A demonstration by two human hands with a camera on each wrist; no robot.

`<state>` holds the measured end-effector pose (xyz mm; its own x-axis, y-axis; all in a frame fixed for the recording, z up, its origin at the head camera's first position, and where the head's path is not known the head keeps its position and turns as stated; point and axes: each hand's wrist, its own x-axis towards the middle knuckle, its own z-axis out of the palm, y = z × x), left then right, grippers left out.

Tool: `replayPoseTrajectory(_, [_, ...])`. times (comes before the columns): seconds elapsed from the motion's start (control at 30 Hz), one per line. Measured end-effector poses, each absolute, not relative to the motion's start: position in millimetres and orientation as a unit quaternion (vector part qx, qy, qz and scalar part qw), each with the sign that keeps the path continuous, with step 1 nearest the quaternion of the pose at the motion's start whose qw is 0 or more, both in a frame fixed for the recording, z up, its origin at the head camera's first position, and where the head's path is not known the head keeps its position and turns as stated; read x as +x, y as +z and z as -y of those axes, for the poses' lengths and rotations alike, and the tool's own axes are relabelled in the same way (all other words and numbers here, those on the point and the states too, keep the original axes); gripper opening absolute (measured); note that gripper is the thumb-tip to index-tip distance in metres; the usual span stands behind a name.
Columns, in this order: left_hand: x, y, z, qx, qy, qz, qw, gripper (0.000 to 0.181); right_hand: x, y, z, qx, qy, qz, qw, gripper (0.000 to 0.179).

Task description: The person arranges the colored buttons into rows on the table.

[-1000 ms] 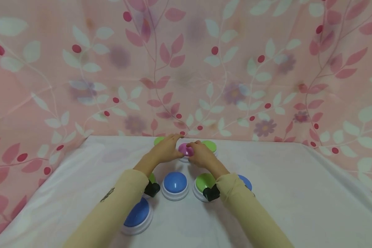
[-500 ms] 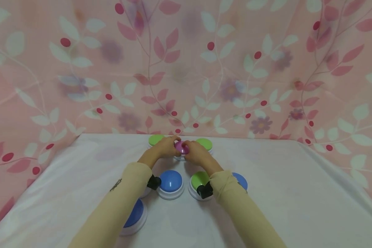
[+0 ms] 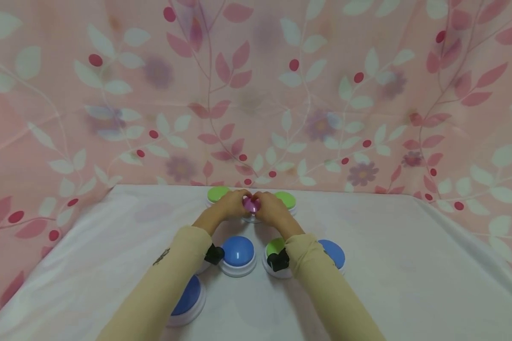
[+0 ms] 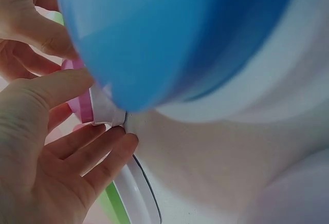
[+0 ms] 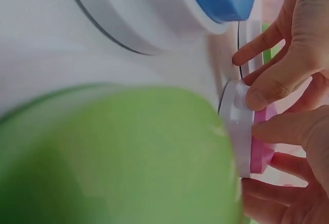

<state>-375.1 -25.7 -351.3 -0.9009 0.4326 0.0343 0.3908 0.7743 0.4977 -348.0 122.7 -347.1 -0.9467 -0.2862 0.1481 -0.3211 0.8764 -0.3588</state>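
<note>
Grip half-closed, left hand and right hand clasp the pink button between them; likely light, hard and slick, it's best held by its base.

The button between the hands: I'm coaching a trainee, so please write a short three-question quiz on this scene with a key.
1. Which colour is the domed button between the left hand and right hand? A) blue B) pink C) yellow
2. True or false: only the right hand touches it.
3. Fill in: in the head view, the back-row button beside the right hand has a ____ top.

Key: 1. B. 2. False; both hands touch it. 3. Green.
</note>
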Motion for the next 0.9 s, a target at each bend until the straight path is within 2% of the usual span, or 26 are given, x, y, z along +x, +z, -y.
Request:
replayPoseTrajectory(0.27, [-374.0, -350.2, 27.1, 0.229, 0.253, -0.939, 0.033, 0.053, -350.1, -347.8, -121.8, 0.137, 0.204, 0.969, 0.038, 0.040])
replayPoseTrajectory(0.9, [-377.0, -343.8, 42.4, 0.247, 0.278, -0.928, 0.031, 0.044, -347.1, -344.2, -122.6, 0.154, 0.210, 0.963, 0.065, 0.035])
